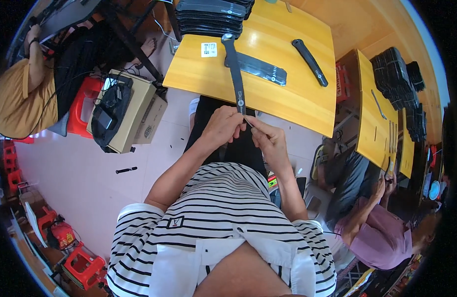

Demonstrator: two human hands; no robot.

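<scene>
A long black strap (234,74) with a rounded far end runs from the table over its near edge to my hands. My left hand (222,126) is closed on its near end. My right hand (269,141) pinches at the same end, the fingertips almost meeting those of the left; whether a small part sits between them is too small to tell. Under the strap lies a wider, flat black piece (262,69) on the yellow table (198,74). Another black strap (310,63), folded or doubled, lies to the right.
A stack of black packs (211,20) and a white label (208,50) are on the table. Left stand a cardboard box (148,116) with a black bag and red stools (84,265). A co-worker (377,232) sits right at another yellow table; a person (25,99) sits at left.
</scene>
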